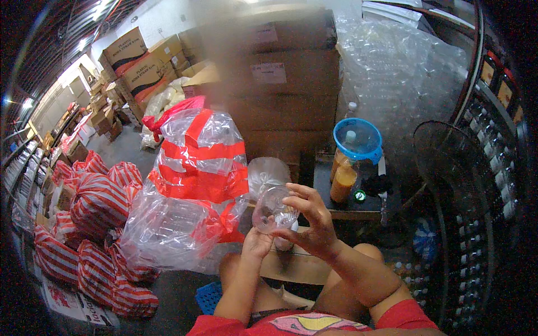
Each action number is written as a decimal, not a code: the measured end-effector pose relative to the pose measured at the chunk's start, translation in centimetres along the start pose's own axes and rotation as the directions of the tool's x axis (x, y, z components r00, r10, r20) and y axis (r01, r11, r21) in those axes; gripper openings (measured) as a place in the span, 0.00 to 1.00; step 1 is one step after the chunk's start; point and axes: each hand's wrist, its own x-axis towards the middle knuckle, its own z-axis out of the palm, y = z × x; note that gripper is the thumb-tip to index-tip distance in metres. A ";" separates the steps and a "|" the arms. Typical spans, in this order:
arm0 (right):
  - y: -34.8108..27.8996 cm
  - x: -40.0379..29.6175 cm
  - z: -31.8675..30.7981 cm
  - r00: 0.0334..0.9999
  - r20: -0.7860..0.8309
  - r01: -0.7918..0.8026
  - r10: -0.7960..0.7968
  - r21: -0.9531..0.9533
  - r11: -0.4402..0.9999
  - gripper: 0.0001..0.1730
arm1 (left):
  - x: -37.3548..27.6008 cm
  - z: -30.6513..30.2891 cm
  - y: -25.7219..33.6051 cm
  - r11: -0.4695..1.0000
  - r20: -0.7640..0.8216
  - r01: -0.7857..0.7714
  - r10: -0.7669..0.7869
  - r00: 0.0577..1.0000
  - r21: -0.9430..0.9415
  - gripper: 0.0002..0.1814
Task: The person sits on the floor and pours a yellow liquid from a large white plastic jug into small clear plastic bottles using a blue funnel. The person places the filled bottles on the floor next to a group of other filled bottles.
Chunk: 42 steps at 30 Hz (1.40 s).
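Observation:
A clear plastic cup or container [275, 210] is held up in front of me, tilted. My right hand [313, 218] grips it with the thumb at the near edge and fingers around the far right side. My left hand [257, 243] touches its lower left from below, partly hidden behind it. Just below the cup stands a small white object [285, 241], mostly covered by my right hand. Behind it is a knotted clear plastic bag [269, 174]. A big clear plastic bag with red tape [201, 168] stands to the left.
A black table [323, 180] at right holds orange-filled bottles [344, 182], a blue-rimmed strainer [357, 136] and a green cap [359, 195]. Cardboard boxes [290, 109] are stacked ahead. Red-and-white striped bags [98, 201] lie at left; a dark round fan-like object [445, 155] stands at right.

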 end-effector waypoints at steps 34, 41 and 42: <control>6.5 -0.6 -4.4 0.665 0.624 -0.473 0.411 -0.075 0.878 0.55 | -2.2 16.2 2.9 0.593 0.489 -0.775 0.620 0.614 0.221 0.38; 6.0 -0.7 -4.1 0.596 0.668 -0.529 0.445 -0.090 0.844 0.58 | -3.3 17.3 1.4 0.321 0.615 -0.833 0.565 0.550 0.451 0.50; 5.9 -0.7 -4.2 0.576 0.676 -0.550 0.460 -0.096 0.830 0.58 | -3.2 17.1 1.3 0.330 0.621 -0.829 0.552 0.557 0.451 0.50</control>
